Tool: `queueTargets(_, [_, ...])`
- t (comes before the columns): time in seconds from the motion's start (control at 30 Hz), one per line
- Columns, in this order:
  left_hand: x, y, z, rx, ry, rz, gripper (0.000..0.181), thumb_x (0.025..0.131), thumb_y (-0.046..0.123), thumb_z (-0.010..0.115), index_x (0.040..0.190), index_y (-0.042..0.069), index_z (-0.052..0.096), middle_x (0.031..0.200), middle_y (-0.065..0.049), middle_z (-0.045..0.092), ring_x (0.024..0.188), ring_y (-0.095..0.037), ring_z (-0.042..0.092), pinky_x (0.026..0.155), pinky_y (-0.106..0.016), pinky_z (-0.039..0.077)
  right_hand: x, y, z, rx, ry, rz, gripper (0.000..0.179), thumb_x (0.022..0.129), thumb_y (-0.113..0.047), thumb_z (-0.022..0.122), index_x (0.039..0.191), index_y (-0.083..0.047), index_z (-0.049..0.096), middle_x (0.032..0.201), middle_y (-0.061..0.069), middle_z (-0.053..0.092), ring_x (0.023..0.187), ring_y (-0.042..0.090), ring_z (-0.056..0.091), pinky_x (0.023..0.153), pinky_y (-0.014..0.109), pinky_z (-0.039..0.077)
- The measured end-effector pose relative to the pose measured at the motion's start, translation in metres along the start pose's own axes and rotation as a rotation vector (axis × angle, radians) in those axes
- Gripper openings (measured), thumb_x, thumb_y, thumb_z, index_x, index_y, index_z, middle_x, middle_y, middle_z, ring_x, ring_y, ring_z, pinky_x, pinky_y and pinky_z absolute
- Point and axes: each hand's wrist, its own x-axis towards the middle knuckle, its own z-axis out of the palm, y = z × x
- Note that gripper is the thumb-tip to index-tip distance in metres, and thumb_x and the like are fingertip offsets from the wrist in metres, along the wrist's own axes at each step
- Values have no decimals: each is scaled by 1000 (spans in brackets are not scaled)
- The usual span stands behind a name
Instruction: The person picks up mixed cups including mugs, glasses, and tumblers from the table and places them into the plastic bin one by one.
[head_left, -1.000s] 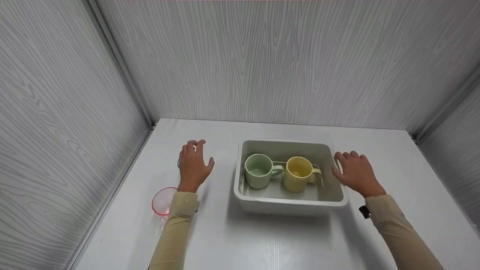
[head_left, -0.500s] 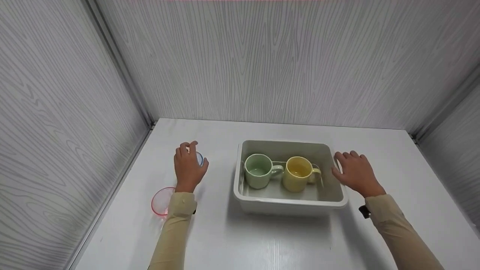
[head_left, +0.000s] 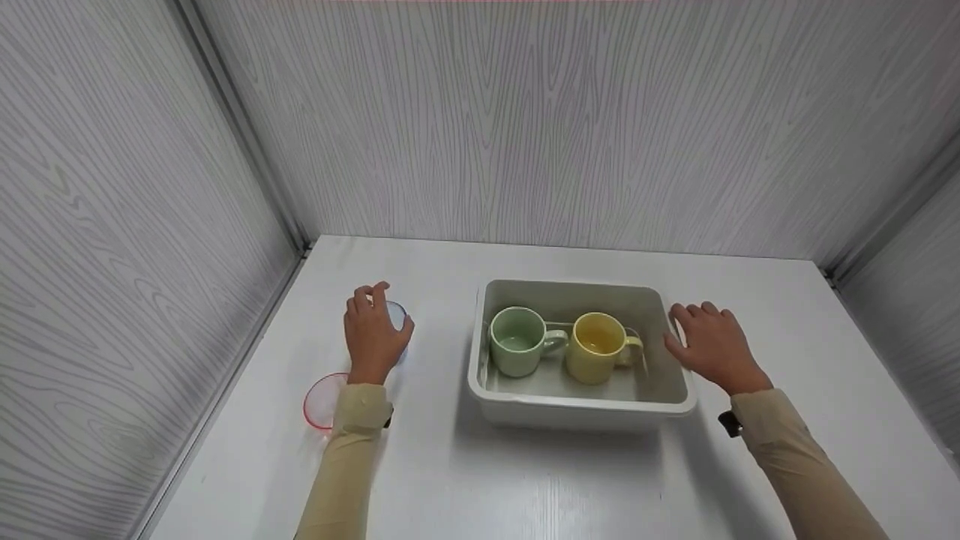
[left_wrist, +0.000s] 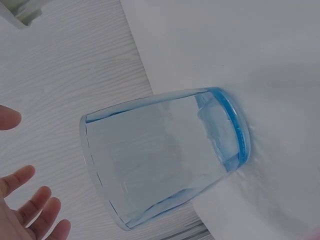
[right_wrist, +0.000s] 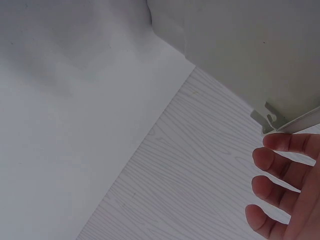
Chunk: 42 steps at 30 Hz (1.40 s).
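Observation:
My left hand hovers at a clear blue-tinted drinking glass, thumb and fingers spread apart. In the left wrist view the glass stands upright on the table, and the fingertips are above its rim, separate from its sides. From the head the hand hides part of the glass. My right hand is at the right side of a pale grey plastic bin, fingers gently bent. In the right wrist view one fingertip meets the bin's rim. A green mug and a yellow mug stand inside the bin.
A clear glass with a pink-red rim stands on the white table, partly behind the left sleeve. Wood-grain panels enclose the table at the back and both sides.
My left hand has shifted a little to the left, and more of the blue glass shows between thumb and index finger. The right hand, bin and mugs stay put.

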Motion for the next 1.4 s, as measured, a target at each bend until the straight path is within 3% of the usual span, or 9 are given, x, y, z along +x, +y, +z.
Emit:
queueTargets(0.3, [-3, 4, 0, -44, 2, -30, 57, 79, 25, 67, 129, 6, 46, 120, -19, 45, 106, -34, 46, 91, -46, 41, 1, 2, 0, -2, 7, -4, 31, 85, -29, 55, 99, -2, 57, 81, 17, 64, 76, 34, 54, 66, 51, 42])
queueTargets(0.67, [-7, 12, 11, -102, 107, -95, 60, 77, 23, 71, 128, 7, 45, 118, -20, 46, 104, -36, 48, 89, -48, 43, 0, 0, -3, 16, -39, 16, 33, 87, -29, 53, 102, -1, 56, 86, 18, 64, 80, 35, 55, 70, 53, 42])
queueTargets(1.0, [-8, 13, 22, -152, 180, -162, 63, 77, 22, 71, 130, 8, 42, 121, -18, 43, 112, -34, 45, 95, -48, 42, 0, 0, 0, 23, -22, 14, 33, 86, -30, 53, 102, -1, 56, 85, 17, 64, 79, 34, 54, 68, 51, 41])
queueTargets(1.23, [-11, 7, 28, -152, 177, -170, 62, 78, 21, 70, 131, 7, 41, 123, -18, 42, 114, -34, 44, 98, -49, 41, -1, 2, 2, 31, -21, 10, 33, 87, -31, 52, 101, -2, 56, 84, 17, 64, 79, 34, 54, 67, 51, 41])
queueTargets(1.4, [-13, 3, 29, -148, 189, -142, 63, 77, 20, 71, 130, 6, 41, 122, -19, 43, 113, -35, 45, 98, -49, 41, -1, 2, 1, 26, -14, 9, 33, 86, -31, 53, 101, -2, 56, 83, 16, 63, 77, 33, 54, 66, 51, 41])
